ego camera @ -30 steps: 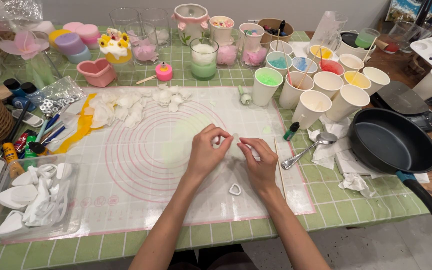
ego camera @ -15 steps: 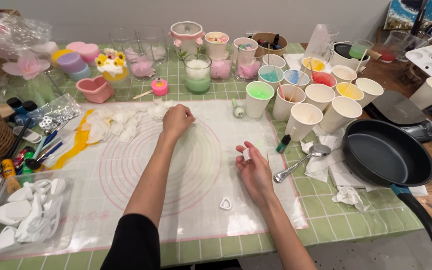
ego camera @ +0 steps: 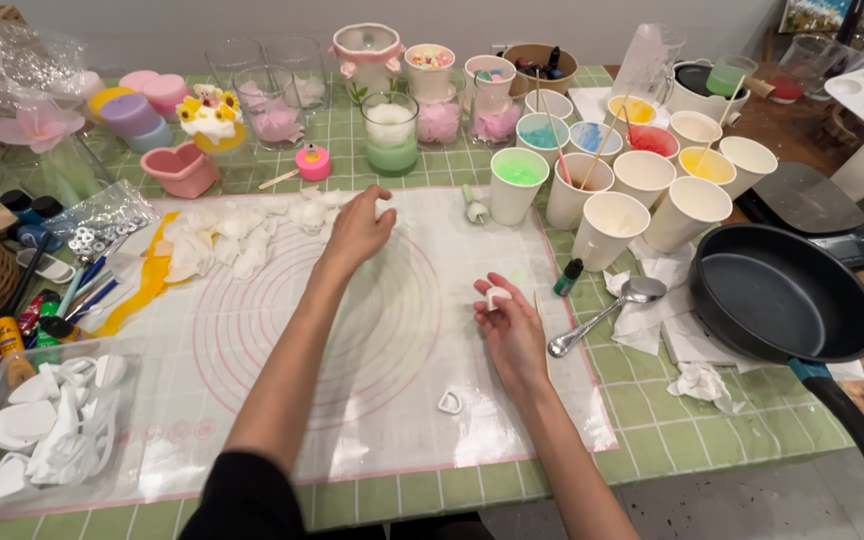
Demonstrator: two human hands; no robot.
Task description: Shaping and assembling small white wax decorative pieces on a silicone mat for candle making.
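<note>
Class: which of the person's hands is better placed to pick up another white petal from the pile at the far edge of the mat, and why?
Left. The left hand is stretched out over the petal pile at the mat's far edge. The right hand sits nearer the body and already pinches a small white piece.

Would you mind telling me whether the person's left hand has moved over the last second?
Yes. The left hand has left the right hand near the middle of the silicone mat and reached to the mat's far edge, by the white petal pieces.
</note>
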